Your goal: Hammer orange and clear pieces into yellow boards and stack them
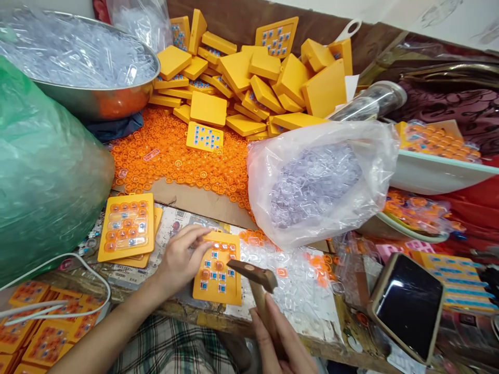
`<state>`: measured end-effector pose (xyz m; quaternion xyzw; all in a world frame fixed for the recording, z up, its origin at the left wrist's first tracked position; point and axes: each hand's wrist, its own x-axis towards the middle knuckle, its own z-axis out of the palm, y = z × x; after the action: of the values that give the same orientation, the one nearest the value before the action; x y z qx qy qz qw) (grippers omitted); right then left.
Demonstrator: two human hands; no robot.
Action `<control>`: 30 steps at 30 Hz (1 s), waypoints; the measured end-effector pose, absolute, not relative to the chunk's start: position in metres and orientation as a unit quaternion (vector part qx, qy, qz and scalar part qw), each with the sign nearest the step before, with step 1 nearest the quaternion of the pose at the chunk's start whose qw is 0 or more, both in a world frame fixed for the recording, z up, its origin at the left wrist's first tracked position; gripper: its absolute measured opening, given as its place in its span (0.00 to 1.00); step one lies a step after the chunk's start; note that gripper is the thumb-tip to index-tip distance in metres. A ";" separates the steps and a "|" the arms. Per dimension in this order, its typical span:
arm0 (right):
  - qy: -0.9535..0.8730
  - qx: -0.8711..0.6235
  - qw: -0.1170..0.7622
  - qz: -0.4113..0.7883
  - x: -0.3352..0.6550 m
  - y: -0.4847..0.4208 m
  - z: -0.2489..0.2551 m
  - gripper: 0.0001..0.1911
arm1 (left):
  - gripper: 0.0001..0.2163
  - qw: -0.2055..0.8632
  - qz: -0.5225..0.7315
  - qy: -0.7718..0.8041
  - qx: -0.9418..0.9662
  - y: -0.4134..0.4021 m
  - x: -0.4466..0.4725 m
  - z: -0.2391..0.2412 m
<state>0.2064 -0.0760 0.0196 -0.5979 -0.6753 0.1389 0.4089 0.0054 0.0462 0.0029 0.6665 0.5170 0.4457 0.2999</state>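
Observation:
A yellow plastic plate (218, 288) with blue pegs and a few orange caps lies flat on the bench in front of me. My left hand (180, 259) rests on its left edge, fingers curled and pressing on the plate's top. My right hand (278, 337) grips the wooden handle of a small hammer (255, 278); the hammer's head hovers just over the plate's right side. To the left lies a short stack of filled plates (127, 228) with orange and clear caps in them.
Loose orange caps (175, 161) cover the bench behind, below a heap of yellow plates (257, 78). A clear bag of transparent pieces (315, 182) sits right, a green bag (42, 182) left, a steel bowl (97, 98) at back left, a phone (407, 304) at right.

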 end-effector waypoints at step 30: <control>-0.462 -0.737 0.479 0.121 0.215 -0.080 -0.004 0.23 | 0.11 0.306 0.156 0.468 0.814 0.125 0.055 0.013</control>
<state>0.2152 -0.0798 -0.0041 -0.7369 -0.4616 0.1209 0.4788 0.0547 0.1250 0.0132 0.8143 0.4680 0.1565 0.3056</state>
